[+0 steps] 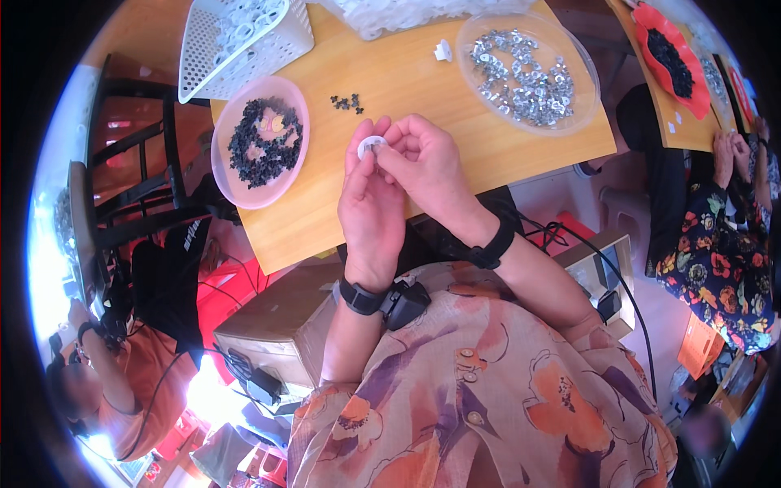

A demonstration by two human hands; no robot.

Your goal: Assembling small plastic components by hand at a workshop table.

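Note:
Above the wooden table's front part, my left hand [373, 215] holds a small white round plastic part [370, 145] between thumb and fingers. My right hand [429, 163] is closed, with its thumb and index finger pinched at the face of the same part. Something small and dark shows at those fingertips, too small to make out. A few loose black pieces [347, 103] lie just beyond my hands. To their left is a pink oval tray [221, 167] of small black pieces; to the right, a clear oval tray [595, 77] of small shiny metal pieces.
A white perforated basket [195, 69] of white ring-shaped parts stands at the far left. Beyond my hands lies a heap of white parts [382, 16], and a single white part [442, 50]. Cardboard boxes [272, 325] flank me below the table. Other people sit at left and right.

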